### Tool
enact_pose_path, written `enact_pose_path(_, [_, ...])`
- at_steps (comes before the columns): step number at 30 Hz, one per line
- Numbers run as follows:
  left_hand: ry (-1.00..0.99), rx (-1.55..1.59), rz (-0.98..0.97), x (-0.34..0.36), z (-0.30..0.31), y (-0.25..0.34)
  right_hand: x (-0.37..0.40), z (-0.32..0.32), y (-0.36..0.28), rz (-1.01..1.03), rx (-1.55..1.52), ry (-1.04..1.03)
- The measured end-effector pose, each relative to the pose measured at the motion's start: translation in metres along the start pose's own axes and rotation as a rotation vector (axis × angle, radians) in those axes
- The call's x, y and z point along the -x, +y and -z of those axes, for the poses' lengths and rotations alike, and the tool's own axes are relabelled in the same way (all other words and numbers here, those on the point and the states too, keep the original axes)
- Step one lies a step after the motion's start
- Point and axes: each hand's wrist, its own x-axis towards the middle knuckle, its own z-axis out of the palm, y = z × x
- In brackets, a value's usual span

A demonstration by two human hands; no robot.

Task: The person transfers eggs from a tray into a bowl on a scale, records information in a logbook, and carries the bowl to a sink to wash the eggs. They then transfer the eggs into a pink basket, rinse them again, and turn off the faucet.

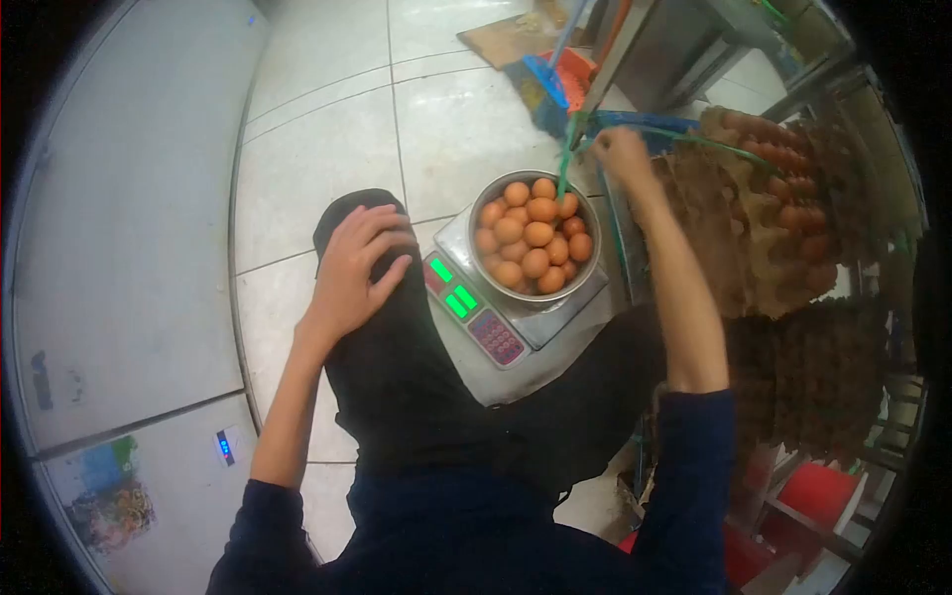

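Right hand (623, 154) is closed on the green string (706, 140) where it runs off the stacked egg trays (783, 198), just past the bowl (483, 213). Left hand (359, 268) lies open and flat on the knee (397, 327), holding nothing.

My read is that the step is working the string off the trays. To do it well:
- Pull along the string, not upward, since the stack looks easy to tip.
- One loose strand hangs over the eggs (535, 235) in the bowl; don't let it drag across them.
- Don't bump the scale (496, 337) on the floor (327, 129).
- The left hand is free and could steady the stack.
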Motion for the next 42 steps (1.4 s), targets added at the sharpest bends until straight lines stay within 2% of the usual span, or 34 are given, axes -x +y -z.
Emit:
enact_pose_path(1, [0.016, 0.01, 0.024, 0.005, 0.0, -0.001, -0.013, 0.018, -0.008, -0.017, -0.119, 0.011])
enact_pose_path(3, [0.044, 0.036, 0.065, 0.01, 0.0, -0.004, -0.018, 0.071, -0.044, -0.182, -0.487, 0.119])
enact_pose_path(5, [0.058, 0.059, 0.088, 0.009, -0.001, -0.008, -0.03, 0.097, -0.04, -0.123, -0.767, 0.463])
enact_pose_path(7, [0.073, 0.077, 0.099, 0.007, -0.003, -0.012, -0.029, 0.143, -0.041, -0.18, -1.017, 0.674])
enact_pose_path(9, [0.075, 0.091, 0.096, 0.005, -0.005, -0.015, -0.039, 0.169, 0.008, -0.058, -1.579, 0.721])
enact_pose_path(12, [0.074, 0.102, 0.097, 0.001, -0.008, -0.019, 0.007, 0.195, 0.014, 0.097, -2.089, 0.355])
enact_pose_path(14, [0.059, 0.105, 0.095, 0.0, -0.01, -0.023, 0.048, 0.176, 0.014, 0.065, -1.78, 0.367])
enact_pose_path(16, [0.09, 0.075, 0.125, -0.001, -0.01, -0.025, 0.12, 0.152, -0.094, 0.004, -1.122, 0.489])
enact_pose_path(17, [0.128, 0.044, 0.159, -0.001, -0.007, -0.023, 0.147, 0.143, -0.111, -0.156, -1.017, 0.34])
enact_pose_path(18, [0.166, 0.011, 0.193, -0.001, -0.005, -0.022, 0.17, 0.135, -0.116, -0.203, -0.849, 0.128])
enact_pose_path(19, [0.168, -0.012, 0.228, 0.001, -0.004, -0.022, 0.194, 0.107, -0.096, -0.056, -0.654, -0.023])
enact_pose_path(21, [0.175, -0.058, 0.301, 0.004, -0.001, -0.021, 0.234, 0.08, -0.072, -0.077, -0.426, -0.355])
enact_pose_path(23, [0.15, -0.109, 0.343, 0.005, 0.006, -0.019, 0.273, 0.064, -0.068, -0.17, -0.004, -0.312])
enact_pose_path(26, [0.101, -0.107, 0.416, 0.005, 0.017, -0.024, 0.308, 0.045, -0.073, -0.4, 0.089, -0.194])
enact_pose_path(29, [0.086, -0.074, 0.483, 0.003, 0.027, -0.023, 0.325, 0.022, -0.09, -0.385, 0.003, -0.003])
enact_pose_path(34, [0.054, -0.022, 0.516, 0.005, 0.043, -0.018, 0.313, 0.034, -0.121, -0.349, 0.023, -0.116])
enact_pose_path(36, [-0.063, -0.066, 0.422, 0.015, 0.054, -0.017, 0.293, 0.049, -0.129, -0.315, 0.057, -0.157])
enact_pose_path(37, [-0.19, -0.024, 0.433, 0.015, 0.065, -0.011, 0.284, 0.058, -0.134, -0.297, 0.07, -0.196])
enact_pose_path(38, [-0.243, 0.022, 0.399, 0.023, 0.071, -0.011, 0.277, 0.062, -0.134, -0.355, -0.029, -0.191])
enact_pose_path(39, [-0.29, 0.047, 0.39, 0.034, 0.076, -0.012, 0.272, 0.062, -0.137, -0.415, -0.137, -0.207])
enact_pose_path(42, [-0.421, 0.133, 0.436, 0.051, 0.089, -0.013, 0.27, 0.067, -0.169, -0.392, -0.118, -0.332])
